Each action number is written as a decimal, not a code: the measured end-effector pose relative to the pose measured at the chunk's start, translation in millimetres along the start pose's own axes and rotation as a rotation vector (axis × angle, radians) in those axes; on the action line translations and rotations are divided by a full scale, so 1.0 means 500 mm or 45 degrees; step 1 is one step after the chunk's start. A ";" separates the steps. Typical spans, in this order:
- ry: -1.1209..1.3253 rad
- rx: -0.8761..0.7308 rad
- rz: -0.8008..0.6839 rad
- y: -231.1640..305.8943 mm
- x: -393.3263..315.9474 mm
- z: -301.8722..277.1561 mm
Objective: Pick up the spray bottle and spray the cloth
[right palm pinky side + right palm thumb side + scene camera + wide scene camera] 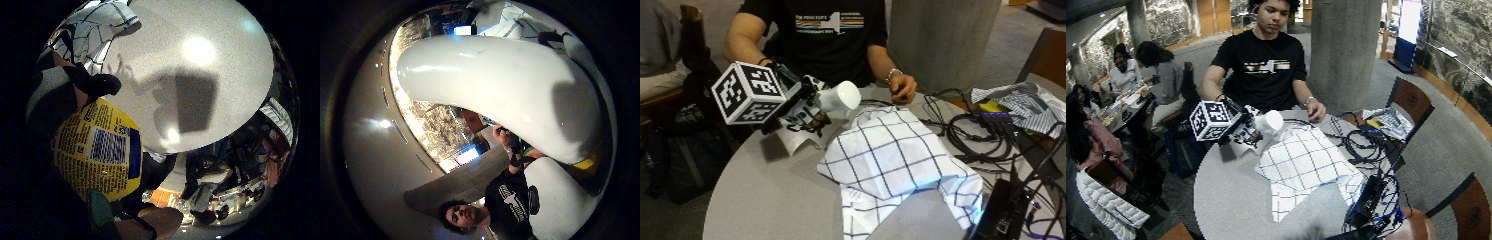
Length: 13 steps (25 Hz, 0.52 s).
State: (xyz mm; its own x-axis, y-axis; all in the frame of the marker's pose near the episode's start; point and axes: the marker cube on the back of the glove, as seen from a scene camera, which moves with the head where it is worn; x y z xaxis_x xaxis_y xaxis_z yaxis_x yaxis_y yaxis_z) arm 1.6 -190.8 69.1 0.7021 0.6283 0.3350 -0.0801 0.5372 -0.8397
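The spray bottle point(833, 102) is held off the desk point(766, 200) in the gloved right hand point(803, 107) — grip closed around it, white head tilted toward the checked cloth point(893, 155). The cloth lies crumpled mid-desk; the bare hand point(903, 87) rests beyond it.

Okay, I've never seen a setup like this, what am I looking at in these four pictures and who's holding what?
No machine here: a person sits at a round grey table, working with two hands. The right hand wears a black glove and grips a white spray bottle, lifted and tipped toward a white checked cloth spread on the table. The two round pictures come from tiny cameras on that palm; one shows the bottle's yellow label up close. The other two are filmed from across the table. The bare left hand rests at the table's edge beside black cables.
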 end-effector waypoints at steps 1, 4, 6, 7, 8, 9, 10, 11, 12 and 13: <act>-0.001 0.001 -0.001 0.000 -0.001 0.001; -0.011 0.013 -0.015 0.001 -0.004 0.003; -0.027 0.040 -0.046 0.006 -0.008 0.008; -0.042 0.063 -0.076 0.010 -0.012 0.011; -0.061 0.092 -0.118 0.015 -0.017 0.016; -0.085 0.124 -0.171 0.023 -0.024 0.023; -0.111 0.156 -0.232 0.031 -0.033 0.032; -0.138 0.184 -0.299 0.041 -0.043 0.042; -0.165 0.208 -0.369 0.053 -0.053 0.055; -0.191 0.227 -0.443 0.066 -0.066 0.070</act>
State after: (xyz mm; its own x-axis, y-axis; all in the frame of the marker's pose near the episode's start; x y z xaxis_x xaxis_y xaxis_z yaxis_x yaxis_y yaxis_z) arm -48.7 -174.1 45.5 0.5991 0.4603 0.6552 0.0130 0.8125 -0.5828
